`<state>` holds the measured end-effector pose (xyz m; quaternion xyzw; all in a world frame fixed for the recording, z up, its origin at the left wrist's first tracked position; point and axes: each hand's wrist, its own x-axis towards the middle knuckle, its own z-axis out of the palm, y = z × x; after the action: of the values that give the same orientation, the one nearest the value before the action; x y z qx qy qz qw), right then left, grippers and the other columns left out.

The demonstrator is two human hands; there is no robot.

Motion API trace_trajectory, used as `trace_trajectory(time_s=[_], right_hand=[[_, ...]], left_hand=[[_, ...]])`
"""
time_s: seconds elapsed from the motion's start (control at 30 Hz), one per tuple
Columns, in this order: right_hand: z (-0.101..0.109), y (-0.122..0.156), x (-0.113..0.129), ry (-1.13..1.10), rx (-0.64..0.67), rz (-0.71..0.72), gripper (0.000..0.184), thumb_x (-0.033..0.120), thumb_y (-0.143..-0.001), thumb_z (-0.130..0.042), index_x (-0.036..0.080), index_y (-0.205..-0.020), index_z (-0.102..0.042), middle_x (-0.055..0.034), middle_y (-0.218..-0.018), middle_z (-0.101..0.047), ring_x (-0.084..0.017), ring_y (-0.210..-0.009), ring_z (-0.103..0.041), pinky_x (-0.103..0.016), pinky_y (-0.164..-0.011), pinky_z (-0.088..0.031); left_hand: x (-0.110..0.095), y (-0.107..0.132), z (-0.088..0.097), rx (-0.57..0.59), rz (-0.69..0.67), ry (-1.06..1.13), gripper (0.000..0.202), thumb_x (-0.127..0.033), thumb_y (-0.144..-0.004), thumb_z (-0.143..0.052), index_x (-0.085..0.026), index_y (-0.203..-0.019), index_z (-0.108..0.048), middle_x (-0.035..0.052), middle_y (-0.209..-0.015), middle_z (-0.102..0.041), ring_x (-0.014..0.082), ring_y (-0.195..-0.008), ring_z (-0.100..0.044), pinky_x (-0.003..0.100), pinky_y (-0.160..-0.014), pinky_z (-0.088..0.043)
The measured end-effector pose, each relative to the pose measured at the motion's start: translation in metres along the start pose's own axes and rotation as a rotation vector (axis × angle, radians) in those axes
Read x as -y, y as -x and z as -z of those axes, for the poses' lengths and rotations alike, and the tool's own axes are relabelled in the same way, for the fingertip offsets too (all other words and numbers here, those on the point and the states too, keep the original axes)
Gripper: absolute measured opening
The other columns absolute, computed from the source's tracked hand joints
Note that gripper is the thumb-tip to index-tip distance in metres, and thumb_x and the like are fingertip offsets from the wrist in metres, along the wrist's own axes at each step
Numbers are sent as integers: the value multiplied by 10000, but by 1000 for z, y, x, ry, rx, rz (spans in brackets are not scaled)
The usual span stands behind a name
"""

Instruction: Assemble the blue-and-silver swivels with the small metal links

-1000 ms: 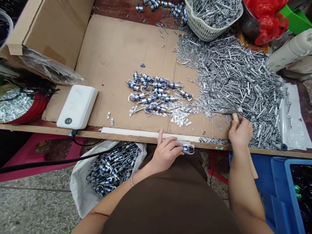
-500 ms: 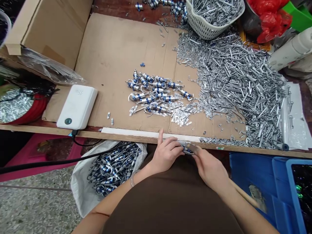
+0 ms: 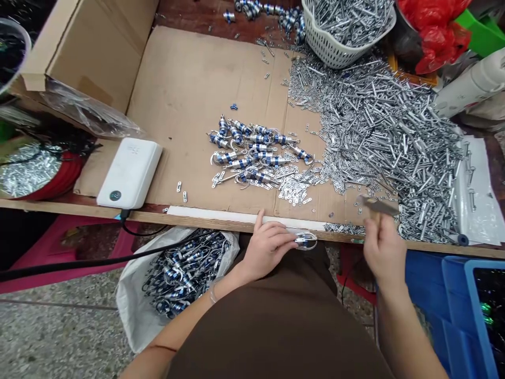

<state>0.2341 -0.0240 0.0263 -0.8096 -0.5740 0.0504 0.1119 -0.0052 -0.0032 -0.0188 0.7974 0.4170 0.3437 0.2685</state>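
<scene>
Hooked blue-and-silver fitting (image 3: 306, 241): one, at the desk's (image 3: 221, 225) front edge, long axis roughly along it; left end gripped by left hand (image 3: 270, 245), the nearer. Wooden-handled hammer (image 3: 381, 206): one, clasped in right hand (image 3: 384, 250), right of fitting, well apart.

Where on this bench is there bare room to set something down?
Mostly bare cardboard lies between the carton and the blue-and-silver parts; a narrower strip runs between those parts and the left hand. It's crowded on the right, under the heaped metal pins.
</scene>
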Motion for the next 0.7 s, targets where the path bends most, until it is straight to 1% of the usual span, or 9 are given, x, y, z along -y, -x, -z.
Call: trace_trajectory(time_s=[0.1,0.17,0.27,0.33,0.4,0.47,0.57,0.63,0.7], right_hand=[[-10,-33,-23,105,-127,-33,482,336,-859,-274,99,-1243,-443,-155,-859,-563,-278,-803,-528,-383,-668,-393],[-20,-49,-35,160,-163,-35,501,321,-843,-296,89,-1262,-443,-168,-865,-539,-298,-834,-507,-421,-694,-389],[-31,-62,-43,233,-182,-34,479,316,-838,-317,111,-1239,-481,-164,-834,-517,-303,-810,-488,-440,-665,-379],[-34,-66,-40,279,-200,-37,469,319,-834,-337,101,-1218,-494,-195,-885,-514,-326,-838,-471,-456,-651,-370],[-32,-68,-31,299,-242,-48,477,339,-828,-367,83,-1212,-487,-234,-989,-500,-354,-897,-447,-478,-663,-364],[-29,-69,-13,253,-271,-16,481,369,-832,-387,80,-1204,-485,-237,-1060,-489,-352,-939,-430,-485,-699,-366],[-29,-72,23,57,-209,178,392,370,-856,-380,133,-1120,-548,-171,-1033,-527,-291,-936,-442,-448,-771,-371],[-33,-80,49,-87,-164,297,327,343,-869,-372,175,-1057,-580,-126,-1006,-548,-255,-937,-445,-417,-804,-368],[-40,-93,72,-183,-159,325,308,322,-870,-376,185,-1053,-584,-113,-1004,-552,-241,-940,-441,-400,-814,-363]], left_hand=[[1,2,21,27,89,78,86,-258,-814,-584,-198,-774,-631,-14,-712,-667,131,-781,-608,495,-1053,-265],[4,10,40,5,51,42,63,-224,-801,-585,-194,-764,-626,-13,-694,-658,132,-780,-607,457,-1028,-325],[16,35,67,-69,-58,-135,78,-160,-776,-585,-210,-817,-629,-19,-698,-652,128,-755,-606,386,-950,-424],[29,60,80,-94,-59,-291,99,-142,-771,-575,-207,-828,-622,-15,-696,-650,131,-718,-607,357,-889,-462],[46,89,86,-97,-5,-437,60,-173,-780,-564,-200,-793,-617,-5,-696,-648,142,-693,-610,339,-840,-477],[65,116,88,-98,89,-582,118,-266,-800,-532,-193,-758,-616,11,-682,-643,164,-666,-609,326,-752,-490],[88,144,84,-47,360,-798,232,-321,-808,-452,-183,-711,-610,40,-660,-642,207,-614,-603,329,-598,-480],[94,146,80,-19,498,-916,236,-235,-803,-392,-146,-835,-608,86,-745,-649,233,-648,-609,333,-565,-469],[89,132,76,-95,479,-984,267,-180,-791,-376,-103,-944,-581,135,-840,-639,260,-710,-612,354,-584,-471]])
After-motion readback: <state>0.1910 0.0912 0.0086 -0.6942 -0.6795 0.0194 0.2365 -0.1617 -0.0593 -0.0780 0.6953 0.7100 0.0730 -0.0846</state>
